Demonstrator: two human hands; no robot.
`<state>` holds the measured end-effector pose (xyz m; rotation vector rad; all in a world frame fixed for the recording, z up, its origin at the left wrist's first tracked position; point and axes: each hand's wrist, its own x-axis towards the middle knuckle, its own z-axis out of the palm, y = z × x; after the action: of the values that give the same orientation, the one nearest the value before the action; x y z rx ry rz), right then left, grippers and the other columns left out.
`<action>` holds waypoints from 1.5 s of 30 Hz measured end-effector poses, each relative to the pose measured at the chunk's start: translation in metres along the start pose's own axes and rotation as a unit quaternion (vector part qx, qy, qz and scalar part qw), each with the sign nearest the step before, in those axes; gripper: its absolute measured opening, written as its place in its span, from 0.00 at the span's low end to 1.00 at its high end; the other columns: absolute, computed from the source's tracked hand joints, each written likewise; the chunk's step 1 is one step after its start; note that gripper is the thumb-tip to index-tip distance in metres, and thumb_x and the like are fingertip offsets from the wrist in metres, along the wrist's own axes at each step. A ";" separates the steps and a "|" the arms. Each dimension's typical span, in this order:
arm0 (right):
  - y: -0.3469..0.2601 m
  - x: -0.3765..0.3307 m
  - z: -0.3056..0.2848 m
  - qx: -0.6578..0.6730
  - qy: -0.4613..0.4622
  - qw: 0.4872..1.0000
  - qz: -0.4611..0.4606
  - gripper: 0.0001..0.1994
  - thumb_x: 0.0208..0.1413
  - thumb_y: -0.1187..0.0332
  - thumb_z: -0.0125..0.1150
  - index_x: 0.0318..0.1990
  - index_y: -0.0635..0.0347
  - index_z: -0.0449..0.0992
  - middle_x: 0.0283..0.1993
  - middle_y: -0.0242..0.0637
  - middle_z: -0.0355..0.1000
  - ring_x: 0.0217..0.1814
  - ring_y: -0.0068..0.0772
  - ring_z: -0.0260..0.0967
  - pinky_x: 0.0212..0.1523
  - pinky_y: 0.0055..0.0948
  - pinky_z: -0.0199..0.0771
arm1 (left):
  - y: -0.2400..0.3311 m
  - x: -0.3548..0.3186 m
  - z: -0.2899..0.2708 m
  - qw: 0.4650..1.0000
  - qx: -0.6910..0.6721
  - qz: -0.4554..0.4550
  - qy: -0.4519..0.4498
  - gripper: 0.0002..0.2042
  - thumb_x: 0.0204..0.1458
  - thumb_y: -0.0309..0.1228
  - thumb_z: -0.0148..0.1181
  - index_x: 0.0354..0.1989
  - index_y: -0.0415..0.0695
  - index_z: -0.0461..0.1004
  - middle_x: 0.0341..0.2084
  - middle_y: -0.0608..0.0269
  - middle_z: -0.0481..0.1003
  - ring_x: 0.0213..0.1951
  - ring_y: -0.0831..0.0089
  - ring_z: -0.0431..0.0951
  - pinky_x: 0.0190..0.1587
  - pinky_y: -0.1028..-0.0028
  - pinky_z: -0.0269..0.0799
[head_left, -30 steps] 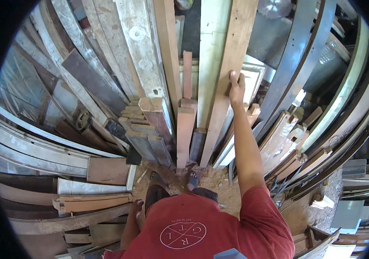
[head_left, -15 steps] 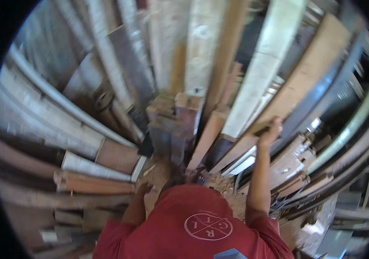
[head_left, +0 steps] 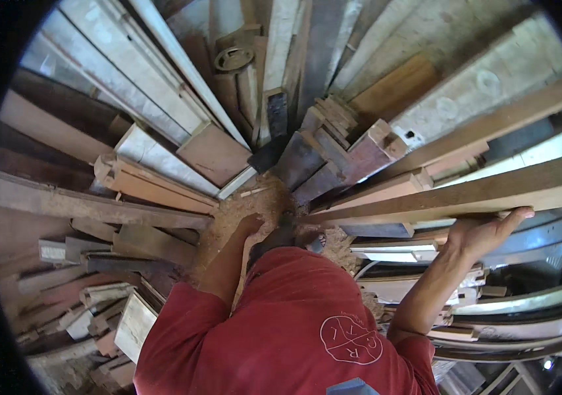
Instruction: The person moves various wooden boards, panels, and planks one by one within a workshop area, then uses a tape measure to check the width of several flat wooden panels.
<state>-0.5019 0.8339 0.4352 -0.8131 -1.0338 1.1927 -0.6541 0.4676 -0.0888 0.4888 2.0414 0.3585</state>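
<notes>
My right hand (head_left: 482, 236) grips the lower edge of a long brown wooden plank (head_left: 491, 192) on the right. Its fingers lie partly hidden behind the wood. The plank stands on end, slanting from the floor near my feet up toward the right edge of the view. My left hand (head_left: 251, 224) hangs low over the sawdust-covered floor (head_left: 231, 209), its fingers loosely apart and nothing seen in them. Left of that hand lean an orange-brown timber (head_left: 159, 184) and a whitish board (head_left: 169, 161).
Upright boards surround me closely. Ahead stand a dark short block (head_left: 304, 158) and a reddish block (head_left: 376, 148); behind them is a round metal part (head_left: 234, 59). Wood offcuts (head_left: 106, 303) pile up at the lower left. White-edged pieces (head_left: 393, 252) lie beneath the plank.
The view has swung left, so the boards appear farther right and tilted. My right hand stays on the plank and shows farther right. My left arm now shows more clearly.
</notes>
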 end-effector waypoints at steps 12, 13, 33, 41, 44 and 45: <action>0.030 -0.004 0.272 0.145 -0.328 0.933 -0.032 0.33 0.64 0.39 0.36 0.64 0.56 0.62 0.65 0.43 0.60 0.66 0.44 0.57 0.68 0.44 0.55 | -0.149 -0.083 0.036 0.959 -0.194 -0.168 0.119 0.22 0.56 0.47 0.55 0.54 0.47 0.74 0.52 0.54 0.75 0.55 0.57 0.74 0.57 0.66 0.69; 0.039 0.000 0.290 0.167 -0.346 0.923 -0.019 0.32 0.65 0.40 0.37 0.62 0.58 0.65 0.62 0.44 0.64 0.64 0.45 0.60 0.66 0.43 0.58 | -0.157 -0.092 0.043 0.957 -0.204 -0.162 0.125 0.22 0.56 0.47 0.55 0.54 0.46 0.74 0.53 0.53 0.75 0.55 0.57 0.74 0.57 0.66 0.68; 0.309 0.016 0.240 -0.305 -0.300 0.894 -0.137 0.30 0.61 0.50 0.53 0.58 0.71 0.64 0.61 0.61 0.61 0.66 0.59 0.54 0.68 0.49 0.49 | -0.194 -0.109 0.056 0.977 -0.157 -0.064 0.130 0.18 0.58 0.38 0.53 0.52 0.41 0.75 0.50 0.51 0.76 0.53 0.58 0.75 0.56 0.66 0.68; 0.292 -0.062 -0.042 -0.373 -0.348 0.855 0.097 0.21 0.57 0.61 0.63 0.54 0.63 0.71 0.53 0.46 0.70 0.53 0.41 0.69 0.56 0.34 0.68 | -0.160 -0.022 -0.059 0.998 -0.065 -0.025 0.004 0.17 0.59 0.36 0.54 0.53 0.41 0.74 0.50 0.53 0.75 0.50 0.63 0.76 0.51 0.66 0.72; 0.310 -0.067 -0.131 -0.313 -0.256 0.884 0.233 0.17 0.56 0.63 0.64 0.49 0.63 0.74 0.43 0.38 0.75 0.46 0.33 0.72 0.49 0.31 0.72 | -0.127 0.014 -0.104 0.996 -0.091 -0.010 0.008 0.18 0.59 0.37 0.54 0.53 0.40 0.73 0.50 0.53 0.75 0.50 0.65 0.76 0.50 0.67 0.73; 0.308 -0.069 -0.145 -0.318 -0.218 0.894 0.226 0.16 0.56 0.64 0.64 0.48 0.64 0.75 0.40 0.35 0.75 0.45 0.31 0.72 0.48 0.31 0.72 | -0.119 0.022 -0.120 0.992 -0.127 -0.020 0.020 0.18 0.59 0.37 0.53 0.53 0.40 0.73 0.51 0.53 0.75 0.50 0.65 0.76 0.49 0.67 0.73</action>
<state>-0.4730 0.8329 0.0895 -1.3910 -1.7206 1.4897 -0.7920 0.3676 -0.0994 0.2861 2.0047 0.5981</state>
